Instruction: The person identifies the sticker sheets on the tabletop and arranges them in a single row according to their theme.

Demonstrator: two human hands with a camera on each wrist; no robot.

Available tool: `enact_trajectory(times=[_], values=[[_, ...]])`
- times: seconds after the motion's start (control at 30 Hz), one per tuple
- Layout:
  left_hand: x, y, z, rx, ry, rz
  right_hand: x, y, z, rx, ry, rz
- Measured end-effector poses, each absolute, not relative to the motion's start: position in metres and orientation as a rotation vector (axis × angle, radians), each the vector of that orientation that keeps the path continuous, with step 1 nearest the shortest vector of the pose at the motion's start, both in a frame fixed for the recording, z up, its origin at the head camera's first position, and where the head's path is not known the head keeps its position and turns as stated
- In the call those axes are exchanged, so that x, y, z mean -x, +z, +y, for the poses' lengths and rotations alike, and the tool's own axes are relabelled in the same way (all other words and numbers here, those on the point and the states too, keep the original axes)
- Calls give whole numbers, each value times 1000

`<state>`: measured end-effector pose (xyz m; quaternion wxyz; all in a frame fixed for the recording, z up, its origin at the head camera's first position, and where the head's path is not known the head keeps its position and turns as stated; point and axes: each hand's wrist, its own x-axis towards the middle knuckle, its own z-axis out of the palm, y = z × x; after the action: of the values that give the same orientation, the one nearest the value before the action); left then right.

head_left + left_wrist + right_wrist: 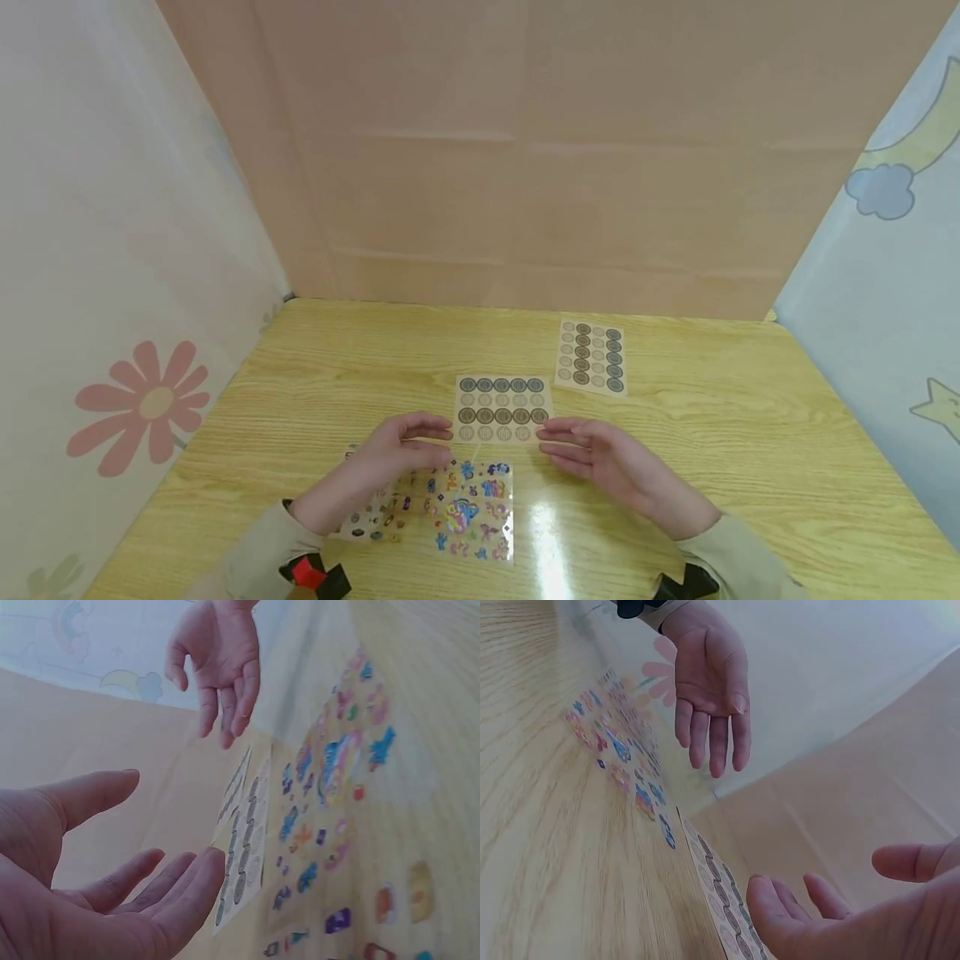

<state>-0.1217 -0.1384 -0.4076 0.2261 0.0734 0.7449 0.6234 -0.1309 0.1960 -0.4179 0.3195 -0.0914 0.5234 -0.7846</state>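
Sticker sheet with rows of round seals [502, 409] lies flat on the counter [750, 467], between the two hands. Left hand [401, 454] hovers at its left edge, right hand [600, 458] at its right edge, palms facing each other. Both hands have relaxed, nearly straight fingers [180, 889] and hold nothing. Just nearer the person lies a clear sheet of colourful cartoon stickers [472, 508], partly under the left hand, with another small-sticker sheet [375, 517] beside it. Farther back to the right, well apart, rests a second round-seal sheet [591, 356].
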Motion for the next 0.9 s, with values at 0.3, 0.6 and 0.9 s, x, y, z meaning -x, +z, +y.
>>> enact_trajectory(times=[0.3, 0.6, 0.9], values=[[151, -408, -133, -125, 1868, 1899, 134, -419, 210, 196, -2099, 1373], [174, -412, -132, -93, 1929, 1714, 141, -421, 218, 129, -2118, 1404], [198, -412, -136, 40, 1965, 1662, 143, -419, 220, 50, -2114, 1436]])
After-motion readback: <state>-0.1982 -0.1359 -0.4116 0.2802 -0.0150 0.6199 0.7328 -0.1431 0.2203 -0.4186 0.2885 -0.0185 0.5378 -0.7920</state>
